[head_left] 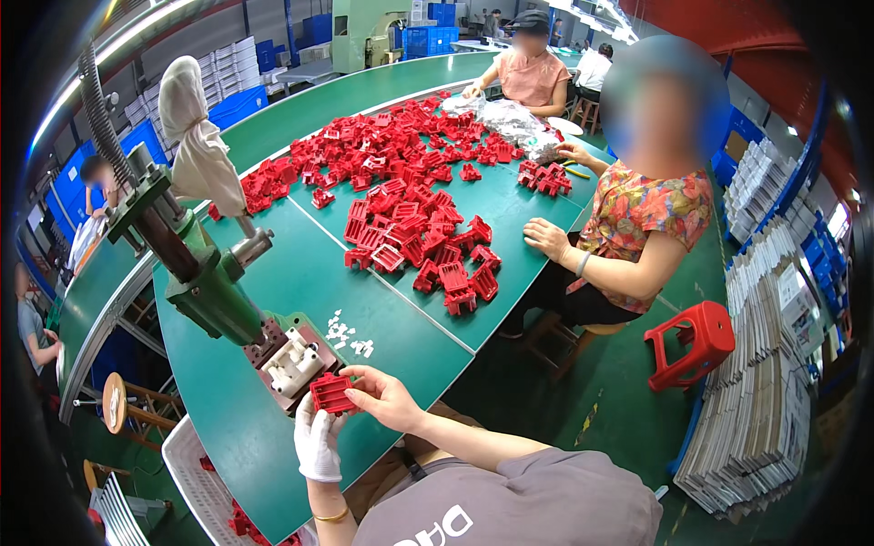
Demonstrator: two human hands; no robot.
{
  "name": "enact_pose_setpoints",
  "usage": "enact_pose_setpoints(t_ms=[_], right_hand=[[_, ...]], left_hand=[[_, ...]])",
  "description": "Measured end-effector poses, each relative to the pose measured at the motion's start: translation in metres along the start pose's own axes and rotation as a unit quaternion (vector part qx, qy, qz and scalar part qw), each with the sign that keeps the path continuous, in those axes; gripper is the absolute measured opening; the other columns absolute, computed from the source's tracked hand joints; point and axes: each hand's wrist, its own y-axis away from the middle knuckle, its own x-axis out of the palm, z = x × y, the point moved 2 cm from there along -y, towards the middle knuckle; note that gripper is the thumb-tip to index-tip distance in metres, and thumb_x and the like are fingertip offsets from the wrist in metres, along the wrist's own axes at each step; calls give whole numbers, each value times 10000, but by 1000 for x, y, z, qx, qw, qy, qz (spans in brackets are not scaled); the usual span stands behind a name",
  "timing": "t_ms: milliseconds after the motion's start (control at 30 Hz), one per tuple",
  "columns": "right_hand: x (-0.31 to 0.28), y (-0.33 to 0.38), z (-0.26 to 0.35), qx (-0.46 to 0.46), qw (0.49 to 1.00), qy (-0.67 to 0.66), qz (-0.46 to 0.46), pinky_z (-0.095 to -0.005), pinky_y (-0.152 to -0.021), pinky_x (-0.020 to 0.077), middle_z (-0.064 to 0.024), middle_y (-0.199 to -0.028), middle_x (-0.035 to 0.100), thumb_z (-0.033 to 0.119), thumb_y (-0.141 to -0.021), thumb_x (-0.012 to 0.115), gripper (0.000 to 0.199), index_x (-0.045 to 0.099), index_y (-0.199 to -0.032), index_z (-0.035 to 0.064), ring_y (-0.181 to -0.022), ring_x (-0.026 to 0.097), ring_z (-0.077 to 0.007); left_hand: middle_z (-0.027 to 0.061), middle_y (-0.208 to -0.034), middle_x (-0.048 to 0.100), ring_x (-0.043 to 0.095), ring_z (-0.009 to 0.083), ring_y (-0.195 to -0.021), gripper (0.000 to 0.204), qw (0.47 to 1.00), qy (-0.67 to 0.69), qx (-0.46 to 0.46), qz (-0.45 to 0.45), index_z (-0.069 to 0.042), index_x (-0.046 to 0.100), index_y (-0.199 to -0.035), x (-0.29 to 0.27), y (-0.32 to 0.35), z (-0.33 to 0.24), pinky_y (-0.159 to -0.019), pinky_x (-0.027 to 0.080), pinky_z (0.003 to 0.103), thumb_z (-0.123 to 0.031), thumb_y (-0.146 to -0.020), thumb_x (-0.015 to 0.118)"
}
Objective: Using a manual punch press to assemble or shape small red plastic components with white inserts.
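Observation:
A red plastic frame-like part (331, 394) with slots is held between both hands, just in front of a green hand press (205, 287). My left hand (318, 446), in a white glove, grips it from the left and below. My bare right hand (387, 399) has its fingers closed on the part's right side. Beyond them sits the press's fixture (293, 364), with a whitish block on a metal base. Several small white pieces (341, 332) lie on the green table (264, 309) to the right of the fixture.
A large heap of red plastic parts (391, 155) covers the table's far middle. A co-worker in a flowered top (646, 218) sits at the right edge; another in pink (528, 77) sits farther back. A white crate (196, 473) stands below left, a red stool (696, 341) at right.

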Motion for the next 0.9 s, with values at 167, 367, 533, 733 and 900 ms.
enact_pose_setpoints(t_ms=[167, 367, 533, 733, 900], right_hand=[[0, 1, 5, -17, 997, 71, 21, -282, -845, 513, -72, -1081, 651, 102, -901, 667, 528, 439, -1374, 40, -962, 619, -119], [-2, 0, 13, -39, 989, 138, 22, -293, -858, 509, -74, -1092, 654, 84, -827, 730, 635, 436, -1389, 43, -998, 623, -131], [-10, -9, 23, -61, 986, 152, 19, -283, -837, 509, -46, -1050, 649, 39, -814, 724, 594, 474, -1353, 30, -935, 628, -109], [-17, -9, 38, -78, 986, 145, -20, -267, -823, 510, -58, -1055, 655, 22, -807, 722, 595, 477, -1349, 12, -906, 626, -99], [-16, -6, 43, -81, 985, 154, -21, -267, -828, 521, -86, -1067, 669, 29, -802, 749, 626, 470, -1362, 12, -910, 645, -109]], left_hand=[[115, -1290, 557, 606, 225, -1113, 454, 995, 94, -12, -14, -13, 411, -1369, 1, -1, -2, -906, 534, 342, -114, -950, 555], [119, -1308, 555, 598, 236, -1147, 451, 996, 73, -28, -39, -22, 409, -1372, 7, -2, -7, -918, 529, 365, -133, -961, 556], [102, -1344, 522, 554, 249, -1207, 449, 997, 59, -42, -5, -69, 418, -1382, 18, -8, -13, -978, 490, 410, -215, -976, 542], [89, -1312, 547, 567, 213, -1165, 441, 989, 129, -58, 41, -34, 450, -1363, 31, -21, -15, -1006, 464, 395, -193, -967, 562], [50, -1297, 556, 591, 207, -1131, 409, 975, 174, -129, 46, -83, 488, -1336, 38, -21, -12, -965, 501, 380, -199, -958, 588]])
